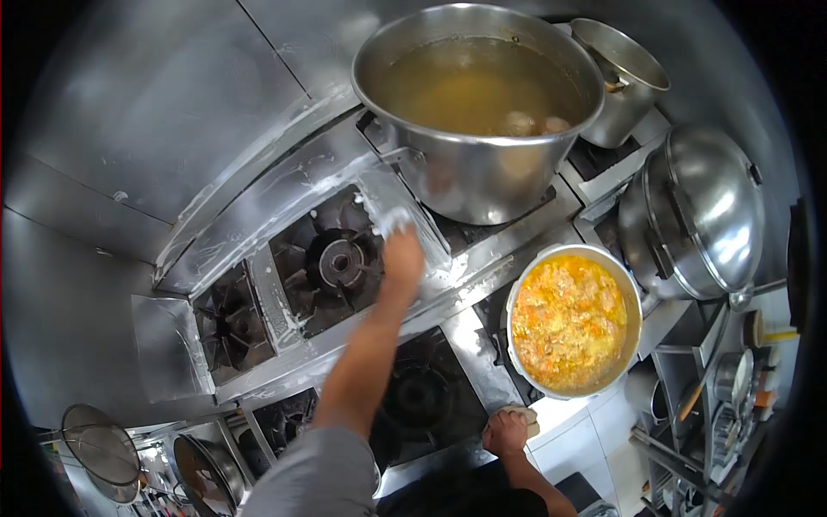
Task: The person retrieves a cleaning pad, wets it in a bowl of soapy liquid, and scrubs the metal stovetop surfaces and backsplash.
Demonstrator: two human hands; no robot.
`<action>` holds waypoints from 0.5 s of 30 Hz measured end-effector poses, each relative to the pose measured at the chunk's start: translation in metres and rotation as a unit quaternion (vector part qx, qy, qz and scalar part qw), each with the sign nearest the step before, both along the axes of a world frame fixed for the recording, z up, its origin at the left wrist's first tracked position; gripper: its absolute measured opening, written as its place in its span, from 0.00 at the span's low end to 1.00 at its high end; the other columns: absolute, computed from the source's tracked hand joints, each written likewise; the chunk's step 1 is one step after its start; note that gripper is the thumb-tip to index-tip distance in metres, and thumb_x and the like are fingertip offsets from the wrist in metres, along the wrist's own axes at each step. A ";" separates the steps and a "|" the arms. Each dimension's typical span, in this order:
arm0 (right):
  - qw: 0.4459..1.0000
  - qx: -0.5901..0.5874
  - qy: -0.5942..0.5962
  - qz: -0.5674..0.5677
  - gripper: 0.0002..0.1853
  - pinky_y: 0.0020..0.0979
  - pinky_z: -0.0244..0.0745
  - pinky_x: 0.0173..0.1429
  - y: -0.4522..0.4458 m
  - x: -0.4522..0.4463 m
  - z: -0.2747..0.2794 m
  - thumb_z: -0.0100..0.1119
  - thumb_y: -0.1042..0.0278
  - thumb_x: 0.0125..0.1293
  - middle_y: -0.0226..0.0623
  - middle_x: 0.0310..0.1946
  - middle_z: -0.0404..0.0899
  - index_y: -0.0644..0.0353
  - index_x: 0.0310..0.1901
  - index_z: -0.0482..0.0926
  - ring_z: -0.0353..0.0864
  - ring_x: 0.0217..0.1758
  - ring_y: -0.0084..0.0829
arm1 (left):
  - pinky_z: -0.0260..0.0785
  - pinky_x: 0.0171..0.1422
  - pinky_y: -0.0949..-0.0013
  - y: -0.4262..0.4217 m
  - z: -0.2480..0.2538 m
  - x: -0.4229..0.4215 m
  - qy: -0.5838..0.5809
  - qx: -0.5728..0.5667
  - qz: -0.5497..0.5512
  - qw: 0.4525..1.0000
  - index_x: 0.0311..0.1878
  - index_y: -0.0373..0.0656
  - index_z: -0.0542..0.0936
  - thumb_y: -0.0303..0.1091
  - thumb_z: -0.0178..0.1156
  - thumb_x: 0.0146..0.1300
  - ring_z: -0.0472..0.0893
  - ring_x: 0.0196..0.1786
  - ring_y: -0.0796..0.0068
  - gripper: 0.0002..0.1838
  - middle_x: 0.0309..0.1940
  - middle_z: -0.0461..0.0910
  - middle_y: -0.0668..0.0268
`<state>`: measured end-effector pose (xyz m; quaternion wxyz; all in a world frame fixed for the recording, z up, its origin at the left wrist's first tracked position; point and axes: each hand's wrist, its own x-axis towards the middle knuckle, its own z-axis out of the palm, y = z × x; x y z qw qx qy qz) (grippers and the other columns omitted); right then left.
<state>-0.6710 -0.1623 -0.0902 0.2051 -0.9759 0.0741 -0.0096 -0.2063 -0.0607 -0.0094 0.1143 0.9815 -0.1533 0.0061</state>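
Note:
My left hand [402, 258] is closed on a pale, foamy cloth or sponge [394, 220], blurred by motion, on the steel strip between the burner and the big pot. White suds lie on the stove's steel surface [345, 172] around it. Just left of that hand is a round burner [338, 261] with its grate. My right hand [506, 431] rests at the stove's front edge, its fingers wrapped round a beige cloth [527, 420].
A large stockpot [482, 181] of yellowish liquid stands at the back. Orange stew fills a pot [639, 332] on the right. Beyond are a tall pot [616, 112] and a domed steel vessel [719, 207]. Strainers [101, 444] hang at lower left; shelves with utensils stand at right.

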 end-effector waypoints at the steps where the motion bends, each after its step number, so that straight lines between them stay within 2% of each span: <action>1: 1.000 -0.007 0.003 -0.008 0.07 0.46 0.66 0.45 0.001 0.003 -0.001 0.64 0.59 0.45 0.30 0.31 0.76 0.47 0.27 0.80 0.77 0.37 0.39 | 0.79 0.53 0.44 0.001 -0.018 -0.042 -0.132 -0.019 -0.050 0.990 0.60 0.36 0.78 0.24 0.51 0.66 0.85 0.50 0.41 0.20 0.51 0.82 0.42; 2: 1.000 0.006 0.008 -0.009 0.07 0.46 0.65 0.45 0.000 0.005 0.001 0.63 0.60 0.45 0.31 0.31 0.76 0.48 0.28 0.79 0.77 0.36 0.39 | 0.79 0.54 0.44 0.002 -0.033 -0.063 -0.261 -0.038 -0.100 0.959 0.60 0.36 0.78 0.25 0.52 0.66 0.85 0.50 0.41 0.20 0.51 0.82 0.42; 3: 1.000 0.006 0.006 -0.009 0.07 0.46 0.65 0.45 0.000 0.006 0.001 0.63 0.60 0.45 0.31 0.31 0.76 0.48 0.28 0.79 0.77 0.36 0.39 | 0.79 0.54 0.44 0.002 -0.024 -0.060 -0.263 -0.038 -0.100 0.959 0.60 0.36 0.78 0.25 0.52 0.66 0.85 0.50 0.41 0.20 0.51 0.82 0.42; 5: 1.000 0.005 0.011 -0.004 0.07 0.46 0.66 0.45 -0.001 0.004 -0.001 0.63 0.60 0.45 0.31 0.31 0.76 0.48 0.27 0.79 0.77 0.36 0.39 | 0.80 0.53 0.44 0.005 0.001 -0.050 -0.072 -0.035 -0.066 0.995 0.62 0.37 0.77 0.25 0.52 0.66 0.85 0.49 0.42 0.21 0.53 0.80 0.42; 6: 1.000 -0.006 0.006 -0.003 0.07 0.45 0.66 0.45 0.000 0.004 0.001 0.63 0.59 0.44 0.31 0.31 0.76 0.48 0.26 0.79 0.77 0.36 0.40 | 0.81 0.50 0.45 0.005 0.006 -0.008 -0.005 0.013 -0.029 0.999 0.59 0.37 0.79 0.26 0.51 0.68 0.85 0.49 0.43 0.18 0.51 0.81 0.42; 7: 1.000 -0.009 0.004 -0.002 0.07 0.45 0.66 0.45 0.001 0.002 -0.001 0.63 0.59 0.44 0.31 0.31 0.76 0.48 0.26 0.79 0.77 0.36 0.40 | 0.82 0.48 0.46 0.010 -0.003 0.040 -0.072 0.011 -0.014 0.997 0.53 0.37 0.81 0.29 0.51 0.70 0.86 0.45 0.44 0.14 0.46 0.83 0.43; 8: 1.000 -0.011 0.006 0.000 0.07 0.45 0.66 0.45 0.000 0.001 -0.005 0.63 0.59 0.44 0.32 0.30 0.76 0.48 0.26 0.79 0.77 0.36 0.40 | 0.81 0.48 0.45 0.016 -0.010 0.100 -0.052 -0.027 -0.006 0.998 0.47 0.38 0.82 0.33 0.51 0.71 0.87 0.43 0.43 0.13 0.42 0.83 0.42; 9: 1.000 -0.013 0.009 0.003 0.08 0.45 0.66 0.45 0.000 0.001 -0.009 0.62 0.58 0.44 0.32 0.30 0.76 0.49 0.26 0.78 0.76 0.36 0.40 | 0.80 0.50 0.43 0.010 -0.003 0.136 -0.065 -0.191 0.142 0.969 0.46 0.38 0.83 0.34 0.52 0.70 0.86 0.42 0.41 0.13 0.41 0.84 0.41; 10: 1.000 -0.006 0.003 0.006 0.08 0.46 0.65 0.45 -0.001 0.001 -0.008 0.61 0.57 0.43 0.33 0.30 0.76 0.48 0.25 0.78 0.76 0.35 0.40 | 0.79 0.55 0.44 0.021 -0.015 0.184 -0.092 -0.062 -0.006 0.994 0.45 0.39 0.83 0.34 0.54 0.67 0.85 0.46 0.39 0.12 0.42 0.85 0.42; 12: 1.000 -0.012 0.000 0.007 0.08 0.47 0.65 0.45 0.003 -0.002 -0.011 0.60 0.57 0.43 0.33 0.29 0.76 0.48 0.25 0.78 0.76 0.35 0.40 | 0.78 0.57 0.47 0.023 -0.013 0.225 -0.111 0.039 -0.102 0.988 0.49 0.41 0.84 0.31 0.57 0.64 0.84 0.49 0.39 0.13 0.44 0.85 0.45; 13: 1.000 -0.020 -0.005 0.009 0.09 0.47 0.65 0.45 0.001 0.000 -0.013 0.60 0.56 0.43 0.33 0.29 0.76 0.48 0.25 0.78 0.75 0.35 0.41 | 0.78 0.57 0.47 0.033 -0.004 0.228 -0.113 0.038 -0.098 0.988 0.49 0.41 0.84 0.31 0.57 0.64 0.84 0.49 0.39 0.13 0.44 0.85 0.45; 15: 1.000 -0.019 0.001 0.014 0.09 0.48 0.65 0.45 0.001 -0.001 -0.015 0.59 0.56 0.42 0.33 0.29 0.76 0.48 0.25 0.79 0.76 0.35 0.41 | 0.77 0.62 0.49 0.072 0.022 0.225 -0.032 0.047 -0.166 0.985 0.52 0.42 0.84 0.27 0.60 0.58 0.83 0.53 0.42 0.17 0.48 0.85 0.48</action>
